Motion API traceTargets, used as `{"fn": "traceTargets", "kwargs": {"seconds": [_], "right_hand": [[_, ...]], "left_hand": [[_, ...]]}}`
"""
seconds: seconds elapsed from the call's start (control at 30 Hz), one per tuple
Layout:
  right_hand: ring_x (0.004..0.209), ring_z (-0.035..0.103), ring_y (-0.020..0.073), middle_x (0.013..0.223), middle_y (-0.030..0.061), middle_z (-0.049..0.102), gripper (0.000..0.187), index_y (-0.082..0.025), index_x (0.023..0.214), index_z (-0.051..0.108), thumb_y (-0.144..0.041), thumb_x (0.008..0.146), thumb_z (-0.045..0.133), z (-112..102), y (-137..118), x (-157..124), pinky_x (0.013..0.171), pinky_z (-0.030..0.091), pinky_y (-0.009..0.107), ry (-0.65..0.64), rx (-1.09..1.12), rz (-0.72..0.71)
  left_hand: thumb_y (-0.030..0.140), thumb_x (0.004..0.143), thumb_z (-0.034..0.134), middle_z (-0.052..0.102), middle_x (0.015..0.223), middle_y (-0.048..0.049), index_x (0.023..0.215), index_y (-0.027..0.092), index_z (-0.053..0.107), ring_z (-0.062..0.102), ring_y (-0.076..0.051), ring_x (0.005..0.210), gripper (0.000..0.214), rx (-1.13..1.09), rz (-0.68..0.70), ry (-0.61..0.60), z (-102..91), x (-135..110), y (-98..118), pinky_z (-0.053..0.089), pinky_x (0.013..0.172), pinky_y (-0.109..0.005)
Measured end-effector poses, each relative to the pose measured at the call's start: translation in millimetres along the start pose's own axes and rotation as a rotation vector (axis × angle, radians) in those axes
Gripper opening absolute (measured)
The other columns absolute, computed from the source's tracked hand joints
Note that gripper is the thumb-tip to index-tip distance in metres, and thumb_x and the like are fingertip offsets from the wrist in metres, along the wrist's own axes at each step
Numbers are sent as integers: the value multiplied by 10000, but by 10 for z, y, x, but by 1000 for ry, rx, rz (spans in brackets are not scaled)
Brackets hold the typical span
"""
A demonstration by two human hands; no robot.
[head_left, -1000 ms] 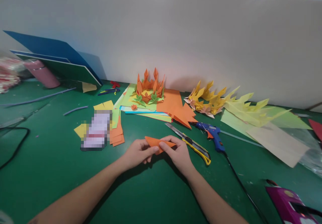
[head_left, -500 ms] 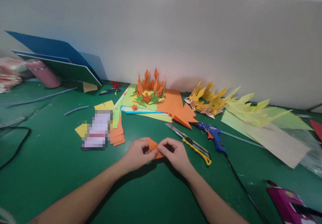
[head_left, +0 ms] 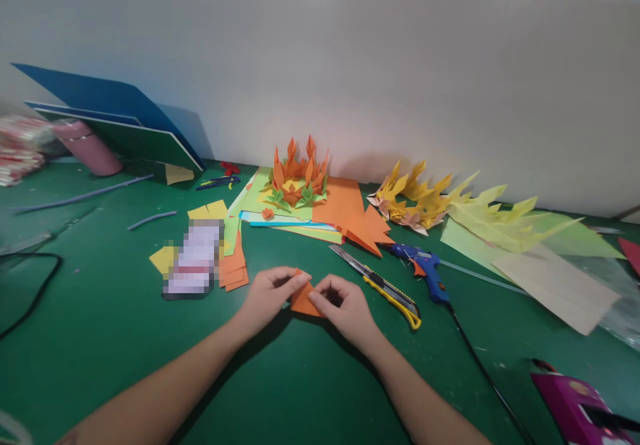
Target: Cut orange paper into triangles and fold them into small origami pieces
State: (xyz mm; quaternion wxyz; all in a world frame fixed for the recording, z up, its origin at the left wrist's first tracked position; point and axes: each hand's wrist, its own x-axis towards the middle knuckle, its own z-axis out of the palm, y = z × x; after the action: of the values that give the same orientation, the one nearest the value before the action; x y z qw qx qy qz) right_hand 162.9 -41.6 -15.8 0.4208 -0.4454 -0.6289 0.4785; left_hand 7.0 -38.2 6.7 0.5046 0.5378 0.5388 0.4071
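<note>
Between my two hands is a small piece of folded orange paper [head_left: 303, 300], roughly triangular. My left hand [head_left: 269, 298] pinches its upper tip between thumb and fingers. On the other side, the thumb and fingers of my right hand [head_left: 345, 306] grip its right edge. Some of the paper is hidden behind the right fingers. To the right of my right hand lies a yellow utility knife [head_left: 393, 293] with its blade out. A fanned stack of orange paper pieces [head_left: 233, 273] lies left of my left hand.
A blue glue gun [head_left: 425, 272] with a black cord lies right of the knife. Orange [head_left: 300, 172] and yellow [head_left: 415, 198] folded-paper crowns stand at the back. A blurred-out phone [head_left: 195, 258] lies left. A pink bottle [head_left: 87, 146] leans beside boards; a magenta box [head_left: 567, 402] sits front right.
My left thumb and fingers have shifted up to the tip of the orange paper, so more of its lower face shows. My right hand has moved slightly left, still gripping.
</note>
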Motion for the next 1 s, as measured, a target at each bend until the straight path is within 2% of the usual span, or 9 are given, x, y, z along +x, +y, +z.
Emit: {"fn": "traceTargets", "kwargs": {"seconds": [0.13,0.27,0.53,0.77,1.0], "right_hand": [[454,388,83,505,-41,504,200,-188,589,521,-331,711,587,18,1,-8,451,338,208,-19,-25,2],[452,390,85,496,-41,501,213,-191,576,520,-338,715,590,9,-16,-9,448,340,212,-27,-29,-4],[497,437,108,528,-30,512,223,-194,587,526,-362,718,588,-25,-27,-1,491,365,227,-30,-20,22],[521,455,117,548,-22,534,195,-191,602,548,-346,714,586,-25,-5,5,509,375,232,-29,-15,40],[531,467,121,563,-20,550,179,-195,611,559,-340,710,590,-32,-1,12,513,388,234,-26,-9,46]], "left_hand": [[510,591,683,500,507,41,641,160,646,399,-95,495,355,-115,-92,25,3,-5,41,342,506,-229],[502,534,733,527,536,38,616,156,617,425,-93,514,375,-176,-121,44,-1,3,28,359,522,-230],[428,530,782,613,651,29,738,174,702,502,-99,613,338,-273,-167,-40,-42,22,2,395,608,-220],[413,534,784,599,618,40,694,159,683,444,-77,549,317,-323,-213,-39,-57,21,-7,345,539,-205],[371,479,820,654,682,22,634,168,671,519,-89,600,295,-384,-252,-40,-71,47,-15,416,614,-226]]}}
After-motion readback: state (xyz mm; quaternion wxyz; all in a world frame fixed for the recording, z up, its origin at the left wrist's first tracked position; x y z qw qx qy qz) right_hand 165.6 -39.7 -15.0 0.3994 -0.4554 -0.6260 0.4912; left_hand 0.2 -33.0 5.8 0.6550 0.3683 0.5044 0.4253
